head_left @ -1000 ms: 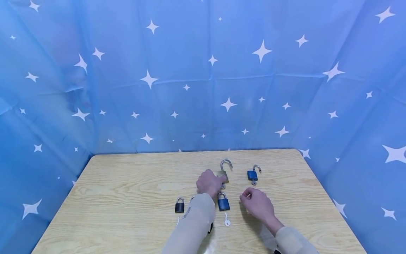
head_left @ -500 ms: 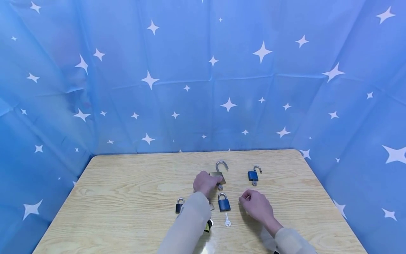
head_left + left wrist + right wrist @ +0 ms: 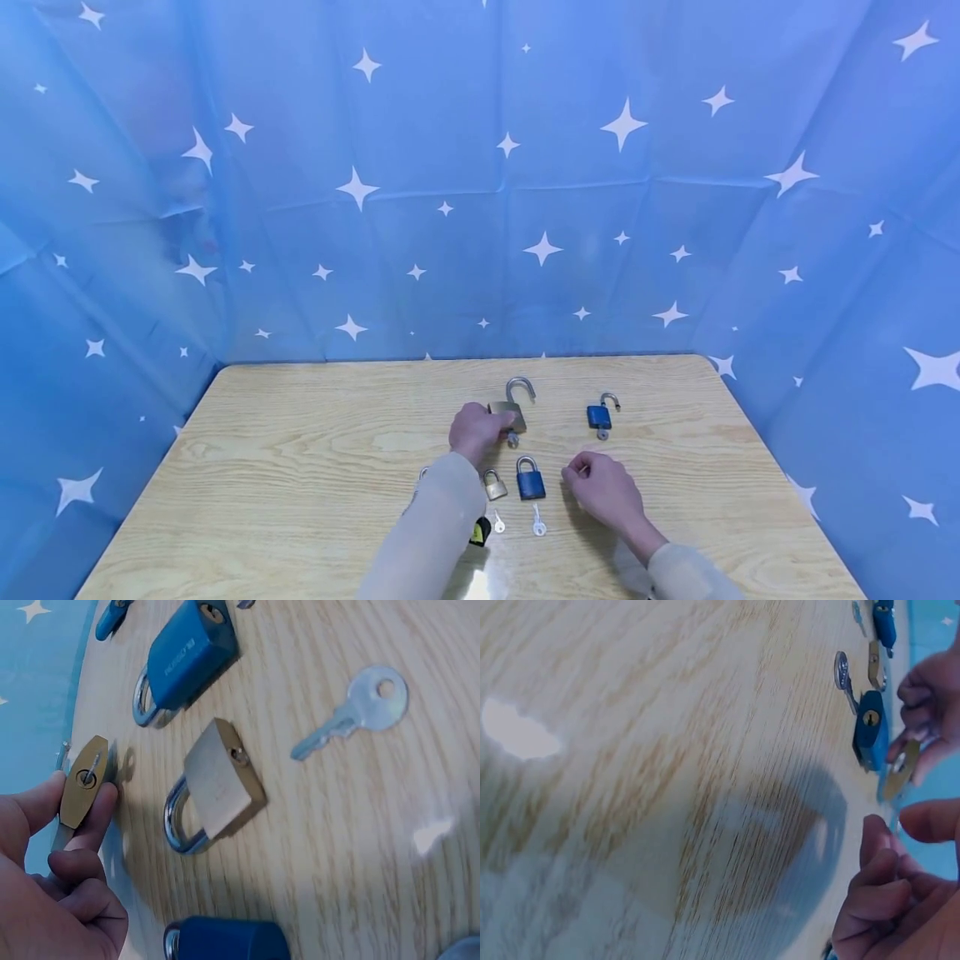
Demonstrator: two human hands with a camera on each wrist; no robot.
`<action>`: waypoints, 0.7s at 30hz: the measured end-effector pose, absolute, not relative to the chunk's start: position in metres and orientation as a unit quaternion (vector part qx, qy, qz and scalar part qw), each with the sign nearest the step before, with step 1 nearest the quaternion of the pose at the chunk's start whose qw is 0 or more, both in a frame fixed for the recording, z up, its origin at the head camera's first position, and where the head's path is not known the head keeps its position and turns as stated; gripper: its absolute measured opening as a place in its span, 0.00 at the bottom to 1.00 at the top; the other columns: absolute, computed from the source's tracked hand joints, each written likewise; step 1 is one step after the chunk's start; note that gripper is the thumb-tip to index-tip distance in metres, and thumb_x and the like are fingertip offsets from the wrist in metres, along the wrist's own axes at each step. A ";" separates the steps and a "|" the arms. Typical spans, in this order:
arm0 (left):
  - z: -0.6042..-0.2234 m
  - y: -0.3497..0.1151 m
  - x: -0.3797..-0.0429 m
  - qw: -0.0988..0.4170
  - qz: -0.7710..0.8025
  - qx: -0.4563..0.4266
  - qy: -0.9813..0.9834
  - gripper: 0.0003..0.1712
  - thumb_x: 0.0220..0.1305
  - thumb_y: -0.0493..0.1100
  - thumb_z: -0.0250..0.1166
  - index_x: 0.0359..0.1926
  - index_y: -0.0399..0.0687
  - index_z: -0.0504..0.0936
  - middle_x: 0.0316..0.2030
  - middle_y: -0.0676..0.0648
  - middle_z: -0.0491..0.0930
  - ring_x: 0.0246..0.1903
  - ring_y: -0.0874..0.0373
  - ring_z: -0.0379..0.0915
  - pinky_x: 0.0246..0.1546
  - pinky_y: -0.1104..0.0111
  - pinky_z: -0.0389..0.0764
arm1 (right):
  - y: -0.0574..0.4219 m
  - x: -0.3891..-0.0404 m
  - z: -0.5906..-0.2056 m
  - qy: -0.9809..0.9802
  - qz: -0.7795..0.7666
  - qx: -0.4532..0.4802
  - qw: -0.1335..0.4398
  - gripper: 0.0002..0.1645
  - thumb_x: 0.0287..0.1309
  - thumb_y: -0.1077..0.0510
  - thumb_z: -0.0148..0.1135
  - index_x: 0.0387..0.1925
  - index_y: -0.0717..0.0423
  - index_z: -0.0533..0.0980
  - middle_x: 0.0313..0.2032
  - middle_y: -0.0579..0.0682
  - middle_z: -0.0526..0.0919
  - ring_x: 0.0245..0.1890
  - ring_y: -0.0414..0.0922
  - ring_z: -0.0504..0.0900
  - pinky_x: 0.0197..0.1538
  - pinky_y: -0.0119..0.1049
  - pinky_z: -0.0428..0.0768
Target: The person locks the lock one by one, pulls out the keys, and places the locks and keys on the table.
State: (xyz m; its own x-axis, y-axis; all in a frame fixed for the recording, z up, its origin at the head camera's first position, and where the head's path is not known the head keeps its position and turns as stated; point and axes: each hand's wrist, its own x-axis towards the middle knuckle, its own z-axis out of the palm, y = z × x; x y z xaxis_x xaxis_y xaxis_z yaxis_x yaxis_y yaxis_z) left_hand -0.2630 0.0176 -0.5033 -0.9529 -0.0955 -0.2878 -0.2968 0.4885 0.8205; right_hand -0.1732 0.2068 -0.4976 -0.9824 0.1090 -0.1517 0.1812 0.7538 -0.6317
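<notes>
- Left hand [image 3: 474, 430], just below the centre of the head view: grip clamped on the big brass lock [image 3: 510, 409], pinched between thumb and fingers
- Big brass lock: shackle undone, a key [image 3: 513, 439] in its base; whether it touches the worktop [image 3: 300, 442], I cannot tell
- Right hand [image 3: 606, 487], lower right of centre: grip apart, fingers loosely curled, thumb clear of the forefinger in the right wrist view
- Far blue lock [image 3: 599, 417], above the right hand: shackle undone, key in it
- Near blue lock [image 3: 530, 485], lower centre, between the forearms: fastened, loose key [image 3: 538, 525] just below
- Small brass lock [image 3: 495, 489], beside the left sleeve [image 3: 431, 525]: fastened, loose key [image 3: 499, 523] below
</notes>
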 end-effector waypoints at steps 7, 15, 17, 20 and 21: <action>-0.502 0.001 -0.260 0.117 0.553 -0.112 0.817 0.25 0.56 0.55 0.69 0.17 0.50 0.66 0.16 0.51 0.63 0.18 0.56 0.56 0.19 0.65 0.59 | 0.203 -0.172 -0.495 0.931 -0.353 0.080 0.054 0.07 0.56 0.53 0.59 0.29 0.51 0.79 0.17 0.45 0.75 0.18 0.43 0.70 0.22 0.37 0.65; -0.492 -0.008 -0.256 0.132 0.613 -0.107 0.772 0.17 0.58 0.53 0.68 0.26 0.46 0.76 0.25 0.50 0.70 0.28 0.55 0.63 0.29 0.62 0.66 | 0.202 -0.173 -0.494 0.929 -0.359 0.077 0.052 0.06 0.56 0.54 0.58 0.31 0.51 0.79 0.19 0.45 0.76 0.18 0.43 0.71 0.23 0.37 0.66; -0.490 -0.009 -0.253 0.135 0.615 -0.102 0.770 0.16 0.58 0.53 0.68 0.33 0.44 0.80 0.31 0.48 0.74 0.33 0.53 0.66 0.36 0.59 0.69 | 0.203 -0.174 -0.493 0.928 -0.360 0.079 0.053 0.07 0.56 0.54 0.58 0.32 0.51 0.79 0.20 0.45 0.76 0.19 0.43 0.71 0.24 0.37 0.66; -0.487 -0.011 -0.247 0.135 0.610 -0.089 0.776 0.19 0.57 0.53 0.69 0.41 0.43 0.81 0.41 0.46 0.77 0.43 0.50 0.68 0.45 0.54 0.71 | 0.204 -0.174 -0.490 0.927 -0.363 0.077 0.053 0.07 0.57 0.55 0.57 0.34 0.52 0.80 0.22 0.46 0.76 0.20 0.43 0.72 0.25 0.37 0.67; -0.486 -0.012 -0.245 0.136 0.608 -0.082 0.778 0.20 0.57 0.53 0.69 0.42 0.43 0.81 0.42 0.45 0.78 0.44 0.50 0.68 0.46 0.53 0.71 | 0.205 -0.175 -0.490 0.926 -0.366 0.077 0.051 0.07 0.58 0.55 0.57 0.34 0.52 0.80 0.22 0.46 0.77 0.20 0.43 0.72 0.26 0.37 0.68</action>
